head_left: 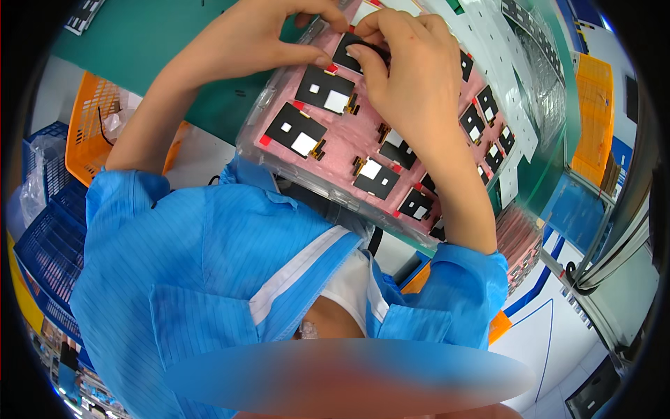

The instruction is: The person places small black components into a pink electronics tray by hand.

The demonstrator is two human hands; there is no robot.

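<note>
A green worktop (pixel 160 42) carries a clear tray (pixel 259 136) lined with pink, holding rows of small black square panels. The panel being worked (pixel 347 50) lies at the tray's far end, directly under both hands. The right hand (pixel 408 66) curls closed over it, nearest; the left hand (pixel 279 35) pinches its left edge beside a red tab (pixel 331 69)

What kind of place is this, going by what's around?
Likely an electronics assembly line: a clear tray of small black square parts, a green work mat, stacked blue and orange crates.
</note>
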